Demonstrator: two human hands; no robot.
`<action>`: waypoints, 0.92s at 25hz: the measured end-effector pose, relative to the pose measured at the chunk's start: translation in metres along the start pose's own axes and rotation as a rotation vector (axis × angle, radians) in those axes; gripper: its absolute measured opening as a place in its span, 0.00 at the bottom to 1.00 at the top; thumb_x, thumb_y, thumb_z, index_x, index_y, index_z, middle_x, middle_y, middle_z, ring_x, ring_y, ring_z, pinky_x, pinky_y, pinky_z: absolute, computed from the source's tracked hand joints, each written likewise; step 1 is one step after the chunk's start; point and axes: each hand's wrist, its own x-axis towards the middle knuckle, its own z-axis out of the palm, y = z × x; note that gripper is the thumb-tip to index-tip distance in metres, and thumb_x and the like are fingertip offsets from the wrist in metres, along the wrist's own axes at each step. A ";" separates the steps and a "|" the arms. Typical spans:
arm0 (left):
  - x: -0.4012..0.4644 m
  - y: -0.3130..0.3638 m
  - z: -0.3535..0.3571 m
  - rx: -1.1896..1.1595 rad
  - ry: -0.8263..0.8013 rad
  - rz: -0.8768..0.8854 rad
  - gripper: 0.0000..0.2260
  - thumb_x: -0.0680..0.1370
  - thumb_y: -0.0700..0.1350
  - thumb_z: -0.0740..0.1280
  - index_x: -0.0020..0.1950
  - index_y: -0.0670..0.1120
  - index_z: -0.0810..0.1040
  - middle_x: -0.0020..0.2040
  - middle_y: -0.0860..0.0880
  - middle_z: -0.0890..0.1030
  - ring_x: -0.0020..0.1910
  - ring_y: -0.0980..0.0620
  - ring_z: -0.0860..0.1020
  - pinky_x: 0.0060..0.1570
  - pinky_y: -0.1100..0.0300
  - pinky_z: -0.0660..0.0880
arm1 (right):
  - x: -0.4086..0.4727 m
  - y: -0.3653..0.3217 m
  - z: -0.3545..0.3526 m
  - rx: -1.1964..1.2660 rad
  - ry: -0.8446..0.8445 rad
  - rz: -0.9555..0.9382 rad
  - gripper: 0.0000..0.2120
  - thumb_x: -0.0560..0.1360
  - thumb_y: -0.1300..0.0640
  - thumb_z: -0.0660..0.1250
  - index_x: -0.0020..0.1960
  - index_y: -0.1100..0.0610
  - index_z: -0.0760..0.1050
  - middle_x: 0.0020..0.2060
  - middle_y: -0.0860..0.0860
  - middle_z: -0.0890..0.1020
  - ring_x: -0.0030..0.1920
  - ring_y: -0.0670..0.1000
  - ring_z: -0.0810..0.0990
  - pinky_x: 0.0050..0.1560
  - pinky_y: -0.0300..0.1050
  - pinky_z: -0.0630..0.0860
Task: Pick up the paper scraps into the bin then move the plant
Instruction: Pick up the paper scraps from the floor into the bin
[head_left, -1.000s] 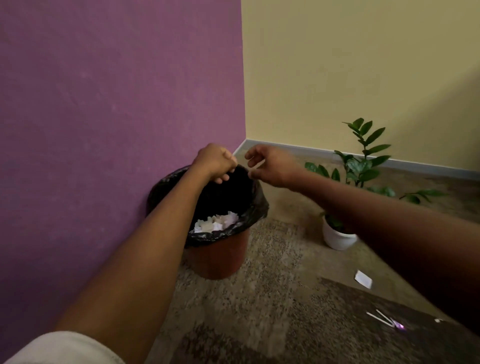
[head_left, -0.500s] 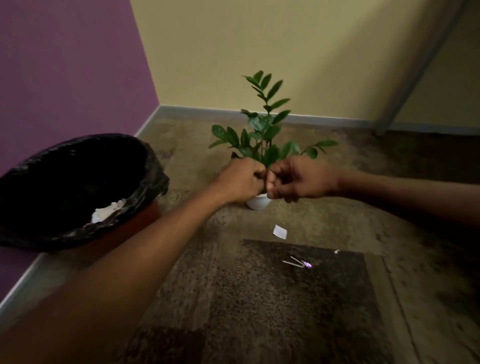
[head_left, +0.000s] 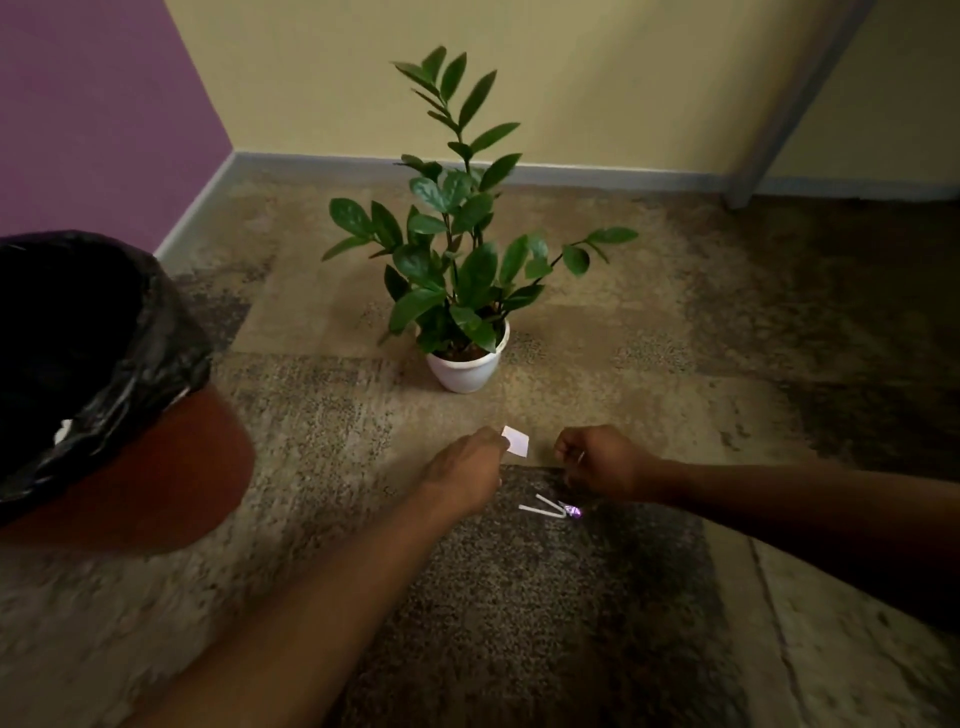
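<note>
A square white paper scrap (head_left: 516, 441) lies on the carpet in front of the plant. My left hand (head_left: 465, 470) pinches its left corner with curled fingers. My right hand (head_left: 602, 461) is closed just right of the scrap, and a thin white sliver (head_left: 581, 457) shows between its fingers. Two thin white paper strips (head_left: 543, 508) lie below the hands beside a small purple bit (head_left: 574, 512). The plant (head_left: 457, 249) stands upright in a white pot (head_left: 467, 370) behind the scrap. The bin (head_left: 171, 467), orange-brown with a black liner (head_left: 156, 322), is at the left.
A purple wall (head_left: 93, 114) runs behind the bin and a yellow wall (head_left: 597, 78) behind the plant, with a grey skirting along the floor. A grey post (head_left: 789, 114) leans at the back right. Patterned carpet (head_left: 701, 364) spreads to the right of the plant.
My view swung from the bin to the floor by the plant. Both hands left the bin, met in front of the plant, then dropped to the carpet at the scraps.
</note>
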 end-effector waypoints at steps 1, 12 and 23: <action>0.005 0.000 0.007 0.017 -0.001 0.014 0.24 0.78 0.41 0.63 0.73 0.49 0.67 0.74 0.48 0.67 0.70 0.44 0.69 0.68 0.50 0.68 | 0.002 0.006 0.015 0.026 -0.030 0.022 0.12 0.65 0.64 0.71 0.47 0.56 0.77 0.41 0.52 0.82 0.41 0.52 0.80 0.43 0.44 0.77; 0.039 0.019 0.028 0.136 0.171 0.015 0.17 0.79 0.36 0.58 0.67 0.46 0.72 0.64 0.43 0.71 0.61 0.42 0.73 0.57 0.50 0.72 | -0.006 0.010 0.062 -0.218 -0.048 -0.232 0.04 0.70 0.59 0.64 0.44 0.54 0.72 0.47 0.53 0.78 0.47 0.56 0.78 0.46 0.49 0.74; 0.009 0.010 0.024 -0.158 0.115 -0.107 0.09 0.76 0.43 0.63 0.47 0.46 0.83 0.48 0.44 0.83 0.48 0.42 0.82 0.48 0.52 0.79 | 0.009 -0.020 0.039 -0.231 -0.138 -0.082 0.08 0.75 0.58 0.63 0.49 0.62 0.77 0.49 0.61 0.82 0.49 0.60 0.80 0.47 0.45 0.72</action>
